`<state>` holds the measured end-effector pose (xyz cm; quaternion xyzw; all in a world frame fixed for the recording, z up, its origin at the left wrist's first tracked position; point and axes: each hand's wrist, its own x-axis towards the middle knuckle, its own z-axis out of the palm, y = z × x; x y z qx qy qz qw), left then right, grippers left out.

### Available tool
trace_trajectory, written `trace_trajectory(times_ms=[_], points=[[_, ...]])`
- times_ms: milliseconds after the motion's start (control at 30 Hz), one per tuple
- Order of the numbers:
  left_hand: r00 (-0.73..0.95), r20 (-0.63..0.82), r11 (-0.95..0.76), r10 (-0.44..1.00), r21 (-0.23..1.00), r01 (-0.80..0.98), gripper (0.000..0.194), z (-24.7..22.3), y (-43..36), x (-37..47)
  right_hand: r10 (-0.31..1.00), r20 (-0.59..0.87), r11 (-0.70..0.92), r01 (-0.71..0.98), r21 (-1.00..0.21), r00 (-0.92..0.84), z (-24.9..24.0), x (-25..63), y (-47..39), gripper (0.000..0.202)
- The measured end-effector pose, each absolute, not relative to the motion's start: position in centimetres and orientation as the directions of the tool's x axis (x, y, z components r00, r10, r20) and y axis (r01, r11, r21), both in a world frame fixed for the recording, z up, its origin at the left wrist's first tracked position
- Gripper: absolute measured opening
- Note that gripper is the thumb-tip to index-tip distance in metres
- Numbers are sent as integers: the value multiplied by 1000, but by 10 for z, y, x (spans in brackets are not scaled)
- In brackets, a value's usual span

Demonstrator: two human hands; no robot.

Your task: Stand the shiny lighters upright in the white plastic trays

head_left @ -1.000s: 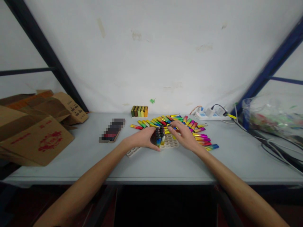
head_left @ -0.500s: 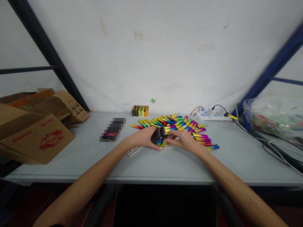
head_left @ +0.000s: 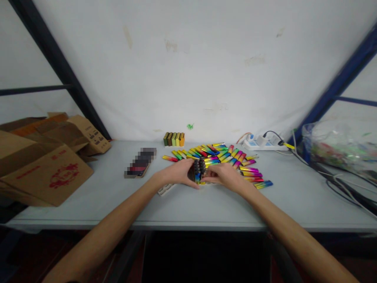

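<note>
Near the middle of the table, my left hand [head_left: 184,173] is wrapped round the left side of an upright cluster of lighters [head_left: 199,167] with black tops. My right hand [head_left: 219,173] has its fingers bent together at the right side of the cluster; what is between the fingertips is too small to make out. Behind and right of my hands lie several shiny multicoloured lighters [head_left: 226,155], loosely spread. A white tray [head_left: 166,189] shows partly under my left wrist.
A block of yellow, green and orange pieces [head_left: 174,139] stands by the wall. A blurred phone [head_left: 141,163] lies left. Cardboard boxes [head_left: 50,173] fill the far left. A power strip [head_left: 263,144], cables and a clear plastic bag [head_left: 338,145] are on the right.
The fingers of my right hand have drawn closer together and curled in beside the cluster. My left hand has stayed nearly still.
</note>
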<state>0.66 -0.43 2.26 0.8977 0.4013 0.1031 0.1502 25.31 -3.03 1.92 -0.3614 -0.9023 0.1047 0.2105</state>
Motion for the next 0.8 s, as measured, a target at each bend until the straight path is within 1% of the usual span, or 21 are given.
trace_trajectory(times_ms=[100, 233, 333, 400, 433, 533, 633, 700, 800], points=[[665, 68, -644, 743, 343, 684, 77, 23, -5, 7, 699, 314, 715, 610, -341, -643, 23, 259, -31, 45], [676, 73, -656, 733, 342, 673, 75, 25, -6, 6, 734, 442, 660, 694, -288, -515, 29, 277, -21, 45], [684, 72, -661, 726, 344, 666, 77, 28, -7, 4, 734, 503, 637, 721, -275, -457, 25, 288, -6, 33], [678, 52, -649, 734, 348, 677, 76, 31, -8, 1, 704, 512, 670, 698, -252, -492, 19, 292, 4, 24], [675, 36, -643, 737, 347, 683, 76, 33, -8, 0, 685, 509, 693, 682, -234, -522, 15, 292, 9, 22], [684, 5, -641, 729, 357, 680, 75, 35, -9, -3, 638, 444, 755, 624, -202, -629, 7, 289, 21, 25], [701, 24, -648, 713, 405, 645, 76, 33, -9, -6, 618, 319, 785, 588, -195, -719, 4, 282, 29, 32], [709, 46, -653, 704, 433, 621, 77, 31, -8, -6, 628, 252, 778, 602, -179, -736, 5, 278, 34, 35], [724, 69, -670, 686, 448, 592, 78, 30, -7, -6, 643, 189, 766, 623, -160, -742, 8, 274, 41, 33]])
